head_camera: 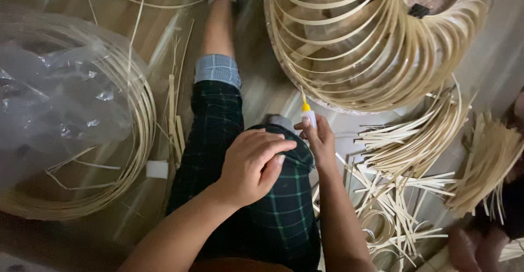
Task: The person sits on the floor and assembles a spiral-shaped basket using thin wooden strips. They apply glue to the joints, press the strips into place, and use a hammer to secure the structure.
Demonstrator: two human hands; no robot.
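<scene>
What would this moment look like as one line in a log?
left hand: resting on knee | right hand: holding small glue bottle | ahead: bamboo strip frame | right: loose bamboo strips

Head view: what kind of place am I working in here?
Probably a home or small bamboo-craft workspace on the floor: a frame of curved bamboo ribs, loose bamboo strips and coiled hoops surround the seated person, whose right hand holds a glue bottle.
</scene>
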